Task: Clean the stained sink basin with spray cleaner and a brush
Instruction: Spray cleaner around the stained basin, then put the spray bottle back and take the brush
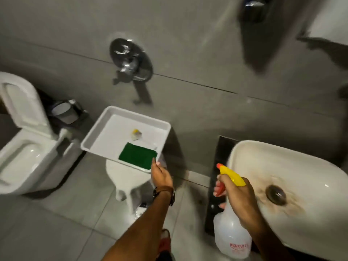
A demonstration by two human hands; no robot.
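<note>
Right hand (239, 200) clamped around the neck of a translucent white plastic spray bottle with yellow nozzle (232, 232), fingers on the red trigger, nozzle just beside the rim of the white oval ceramic sink basin (293, 166). Brown staining (278, 202) rings the dark metal drain (276, 193) directly beyond this hand, apparently untouched; no foam or wetting is discernible. Left hand (161, 175) grips the near edge of a white rectangular plastic tray (105, 132), which carries a flat green scouring pad (138, 155) and a small yellow-handled brush (136, 134). Judged stage: spraying about to begin; scrubbing and rinsing remain.
</note>
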